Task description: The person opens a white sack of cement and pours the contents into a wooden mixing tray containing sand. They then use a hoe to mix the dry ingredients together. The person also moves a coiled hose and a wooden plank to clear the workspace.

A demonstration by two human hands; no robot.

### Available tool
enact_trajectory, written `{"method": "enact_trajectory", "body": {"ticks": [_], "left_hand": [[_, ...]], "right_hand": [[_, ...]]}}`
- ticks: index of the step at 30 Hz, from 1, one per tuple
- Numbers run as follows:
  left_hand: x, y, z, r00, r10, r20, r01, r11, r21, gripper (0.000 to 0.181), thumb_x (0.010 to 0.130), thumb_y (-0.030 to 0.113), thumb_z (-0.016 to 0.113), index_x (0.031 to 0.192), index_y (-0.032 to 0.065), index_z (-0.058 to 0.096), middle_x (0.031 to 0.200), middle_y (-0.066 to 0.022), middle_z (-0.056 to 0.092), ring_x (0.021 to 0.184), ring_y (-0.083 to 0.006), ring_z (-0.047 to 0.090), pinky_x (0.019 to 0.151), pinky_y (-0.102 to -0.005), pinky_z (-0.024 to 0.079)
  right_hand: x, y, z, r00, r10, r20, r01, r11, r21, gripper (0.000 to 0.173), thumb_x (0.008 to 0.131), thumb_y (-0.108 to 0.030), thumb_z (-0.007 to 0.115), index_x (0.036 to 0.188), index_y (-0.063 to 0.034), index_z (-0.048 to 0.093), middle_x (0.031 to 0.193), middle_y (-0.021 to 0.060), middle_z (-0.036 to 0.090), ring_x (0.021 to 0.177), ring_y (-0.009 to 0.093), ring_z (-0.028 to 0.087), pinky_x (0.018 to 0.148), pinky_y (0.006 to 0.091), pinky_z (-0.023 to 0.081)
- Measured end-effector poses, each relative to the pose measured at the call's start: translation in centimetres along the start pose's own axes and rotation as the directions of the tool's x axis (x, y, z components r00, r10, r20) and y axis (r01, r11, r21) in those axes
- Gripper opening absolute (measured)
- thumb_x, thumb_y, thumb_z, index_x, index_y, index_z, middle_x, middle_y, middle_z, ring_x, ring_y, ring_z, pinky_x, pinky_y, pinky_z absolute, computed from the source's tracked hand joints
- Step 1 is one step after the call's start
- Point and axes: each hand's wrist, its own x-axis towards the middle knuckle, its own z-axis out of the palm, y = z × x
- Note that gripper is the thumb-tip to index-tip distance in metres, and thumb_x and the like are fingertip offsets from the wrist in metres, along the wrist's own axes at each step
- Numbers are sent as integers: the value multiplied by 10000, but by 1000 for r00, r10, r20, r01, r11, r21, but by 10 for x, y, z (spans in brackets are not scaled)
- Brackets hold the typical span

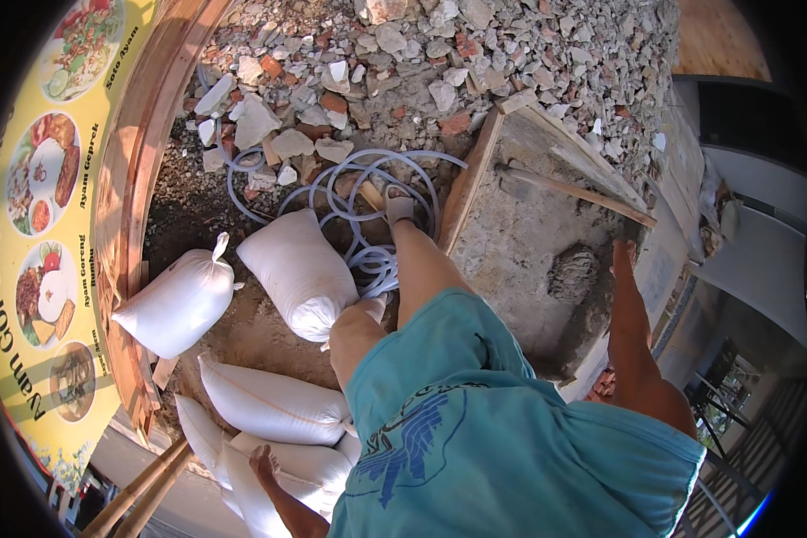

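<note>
My left hand [265,464] hangs in front of the piled white sacks [289,464] at the lower left, with nothing visible in it. It is unclear whether it touches them. Held out to the right, my right hand [621,261] appears beside the near right side of a wood-framed mixing trough [511,228], its fingers loosely apart and no object seen in it. A wooden-handled hoe [578,194] lies across the trough, above a lump of grey mortar [573,272]. Close to my legs, a full tied white sack [299,269] rests on the dirt.
Coils of clear hose [370,262] surround my sandalled foot [399,205]. Broken concrete and brick rubble [403,81] rises ahead. Another tied sack [178,302] sits by stacked planks [134,181], alongside a yellow food banner [47,202]. Two bamboo poles [138,491] lean at lower left.
</note>
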Motion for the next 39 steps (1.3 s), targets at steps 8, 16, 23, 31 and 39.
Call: {"method": "enact_trajectory", "body": {"ticks": [8,16,23,31,39], "left_hand": [[-64,117,68,989,81,124,-90,994,68,529,873,282,652,1332,121,443,1075,-103,589,948,-292,605,851,-484,481],[-81,212,72,955,258,146,-279,949,147,648,851,399,663,1367,115,393,1230,-194,535,1096,-371,561,904,-503,463],[-88,256,81,942,281,185,-314,931,187,686,817,373,703,1366,101,396,1184,-168,541,1038,-353,578,867,-492,469],[-105,295,93,945,294,145,-323,910,261,612,817,342,699,1318,92,451,1076,-94,570,885,-255,620,781,-449,505],[-118,301,116,940,289,184,-328,913,243,610,825,319,711,1324,91,445,999,-87,612,819,-199,646,664,-331,539]], "right_hand": [[130,5,-26,951,-220,-218,129,920,-370,775,772,-391,626,1411,-66,333,1395,146,416,1299,300,374,1075,438,298],[149,-21,-36,981,-62,-186,11,964,-267,668,789,-383,584,1365,-88,420,1292,184,508,1204,346,479,978,447,411],[181,-23,-35,970,-80,-230,17,965,-263,688,759,-364,606,1355,-65,434,1282,207,517,1203,346,487,980,460,407],[217,8,-35,989,-11,-145,-37,947,-319,621,877,-346,529,1421,-117,336,1388,162,424,1274,285,422,1027,425,407],[211,-13,-35,993,89,-77,-97,989,-111,632,851,-273,571,1426,-161,334,1413,161,368,1256,389,402,918,511,505]]}}
